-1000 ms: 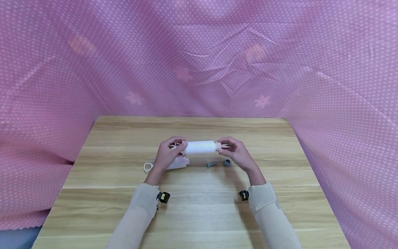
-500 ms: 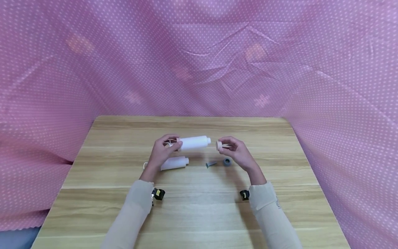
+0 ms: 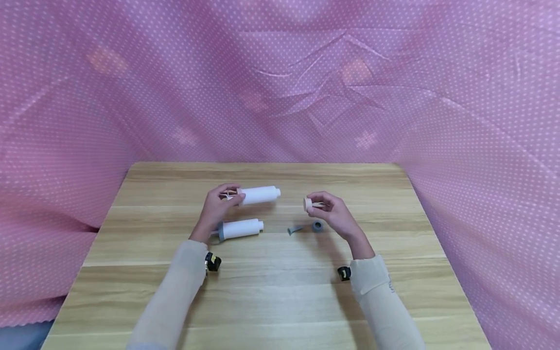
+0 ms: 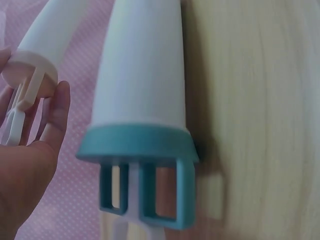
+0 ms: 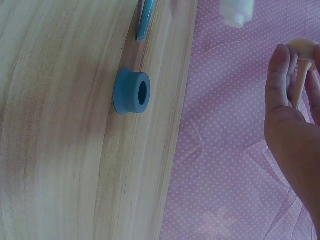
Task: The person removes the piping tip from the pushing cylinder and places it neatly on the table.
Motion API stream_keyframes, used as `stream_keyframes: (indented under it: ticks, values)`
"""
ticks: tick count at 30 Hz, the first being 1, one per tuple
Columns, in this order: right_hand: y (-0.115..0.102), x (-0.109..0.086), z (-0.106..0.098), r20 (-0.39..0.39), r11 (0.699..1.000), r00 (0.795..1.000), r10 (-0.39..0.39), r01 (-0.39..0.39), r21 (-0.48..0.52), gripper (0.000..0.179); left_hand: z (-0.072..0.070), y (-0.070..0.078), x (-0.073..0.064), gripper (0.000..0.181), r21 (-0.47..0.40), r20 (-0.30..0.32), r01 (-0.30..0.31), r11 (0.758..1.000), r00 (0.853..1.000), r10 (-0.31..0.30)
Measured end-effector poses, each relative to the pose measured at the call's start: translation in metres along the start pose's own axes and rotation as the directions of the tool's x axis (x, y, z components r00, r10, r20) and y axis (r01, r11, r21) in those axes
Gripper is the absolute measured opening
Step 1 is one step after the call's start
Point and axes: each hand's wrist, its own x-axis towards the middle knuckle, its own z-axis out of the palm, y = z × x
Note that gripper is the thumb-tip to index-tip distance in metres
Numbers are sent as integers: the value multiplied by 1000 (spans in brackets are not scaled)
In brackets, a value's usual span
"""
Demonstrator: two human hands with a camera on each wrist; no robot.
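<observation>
My left hand (image 3: 214, 206) grips the peach collar end of a white icing syringe (image 3: 259, 195), raised above the table with its narrow neck pointing right. In the left wrist view, the syringe's peach collar (image 4: 30, 67) and plunger handle lie among my fingers. My right hand (image 3: 333, 216) pinches a cream cap (image 3: 308, 204) whose slim nozzle stem (image 5: 300, 85) runs back between the fingers. Cap and neck are apart. A second white icing syringe (image 3: 241, 228) with a blue-green collar (image 4: 137, 145) lies on the table, its handle partly behind my left wrist.
On the wooden table (image 3: 280, 291), a blue-green cone nozzle (image 3: 294, 230) and a matching ring cap (image 3: 317, 226) lie between the second syringe and my right arm. A pink dotted cloth (image 3: 280, 97) hangs at the back and both sides.
The held syringe has separated from the cream cap and moved left with my left hand. My right hand stays nearly in place with the cap. More of the lying syringe's collar shows.
</observation>
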Motion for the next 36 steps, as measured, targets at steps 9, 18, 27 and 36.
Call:
stream_keyframes:
  ticks: [9,18,27,36]
  values:
    - [3,1,2,11,1000,1000,9,-9,19,36,-9,-13,13,53,42,2,78,996,997,-78]
    - [4,-1,3,0,999,999,35,-35,11,36,-7,-16,20,54,37,7,138,990,990,-138]
    - [4,-2,2,10,999,999,31,-31,40,37,-7,-20,26,51,44,16,180,983,983,-180]
    - [1,-2,1,4,999,1000,31,-31,23,36,-12,-22,29,48,156,38,189,970,980,-197]
